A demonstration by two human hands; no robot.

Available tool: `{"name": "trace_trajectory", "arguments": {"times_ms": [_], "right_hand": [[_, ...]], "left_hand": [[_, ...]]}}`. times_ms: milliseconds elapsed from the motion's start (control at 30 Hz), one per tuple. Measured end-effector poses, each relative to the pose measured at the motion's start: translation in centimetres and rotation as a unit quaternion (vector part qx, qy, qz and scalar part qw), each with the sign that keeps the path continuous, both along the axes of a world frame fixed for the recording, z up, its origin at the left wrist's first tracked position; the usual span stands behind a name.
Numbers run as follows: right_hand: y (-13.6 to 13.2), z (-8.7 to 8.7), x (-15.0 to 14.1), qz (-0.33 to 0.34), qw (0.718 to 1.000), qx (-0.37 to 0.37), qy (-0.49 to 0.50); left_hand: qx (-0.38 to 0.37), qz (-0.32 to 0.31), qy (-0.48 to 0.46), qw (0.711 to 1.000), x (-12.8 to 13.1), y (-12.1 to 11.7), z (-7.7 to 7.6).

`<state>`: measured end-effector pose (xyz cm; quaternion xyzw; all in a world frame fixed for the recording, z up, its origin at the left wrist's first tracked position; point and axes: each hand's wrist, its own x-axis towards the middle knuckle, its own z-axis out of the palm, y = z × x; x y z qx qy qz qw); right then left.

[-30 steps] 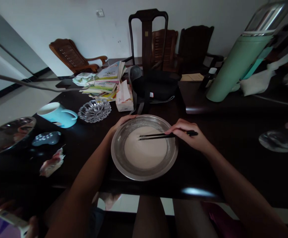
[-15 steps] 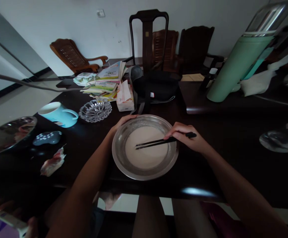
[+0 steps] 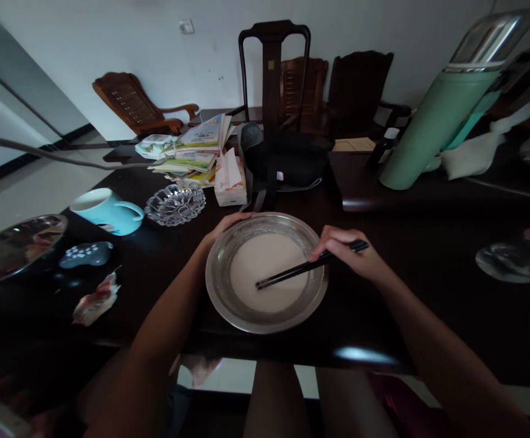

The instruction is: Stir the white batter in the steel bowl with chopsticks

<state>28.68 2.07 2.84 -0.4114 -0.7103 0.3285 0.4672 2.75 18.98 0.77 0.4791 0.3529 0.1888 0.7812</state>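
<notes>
A wide metal bowl (image 3: 219, 298) with a pale, milky liquid (image 3: 269, 255) stands on the dark table in front of me. At its upper left edge my left hand (image 3: 228, 224) grips the rim, the fingertips partly hidden behind it. My right hand (image 3: 344, 248), over the bowl's right edge, is closed around a pair of black chopsticks (image 3: 292, 271). They lie close together and slant down to the left, with their tips at the liquid near the bowl's middle; whether they dip in is hard to tell.
Left of the bowl are a blue mug (image 3: 103, 213), a glass dish (image 3: 176, 204), a game controller (image 3: 86, 254), a crumpled wrapper (image 3: 97, 301) and another metal bowl (image 3: 18, 249). Behind are tissues (image 3: 230, 182), booklets (image 3: 196, 149) and a black bag (image 3: 292, 158). A green thermos (image 3: 442, 121) stands right.
The chopsticks, spread slightly apart before, are now together, and their tips have shifted a little right and nearer to me. My left hand keeps its place on the rim.
</notes>
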Motion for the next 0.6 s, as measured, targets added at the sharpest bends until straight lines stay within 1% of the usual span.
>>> {"name": "trace_trajectory", "arguments": {"times_ms": [67, 100, 167, 233, 300, 367, 433, 533, 600], "right_hand": [[0.1, 0.0, -0.5, 0.007, 0.999, 0.018, -0.044], [0.1, 0.0, -0.5, -0.004, 0.998, 0.029, -0.053], [0.2, 0.1, -0.1, -0.049, 0.996, 0.049, -0.056], [0.2, 0.3, 0.7, -0.104, 0.993, 0.057, -0.026], [0.1, 0.4, 1.4, -0.136, 0.989, 0.05, 0.036], [0.0, 0.4, 1.8, -0.124, 0.987, 0.03, 0.096], [-0.1, 0.3, 1.6, -0.082, 0.99, 0.013, 0.11], [-0.1, 0.1, 0.5, -0.024, 0.999, 0.004, 0.037], [0.0, 0.1, -0.2, -0.003, 1.0, 0.009, -0.02]], "left_hand": [[-0.001, 0.004, 0.0, 1.0, -0.1, 0.1, -0.1], [-0.002, 0.003, 0.001, 1.0, -0.1, 0.2, -0.2], [-0.008, 0.006, 0.005, 1.0, -0.2, 0.2, -0.4], [-0.016, 0.015, 0.009, 1.0, -0.2, 0.3, -0.5], [-0.019, 0.02, 0.007, 1.0, -0.2, 0.3, -0.6], [-0.017, 0.014, 0.003, 1.0, -0.1, 0.3, -0.5], [-0.012, 0.01, 0.002, 1.0, -0.1, 0.2, -0.4], [-0.008, 0.004, 0.006, 1.0, 0.0, 0.1, -0.2], [-0.004, 0.001, 0.008, 1.0, 0.0, 0.1, -0.1]]}}
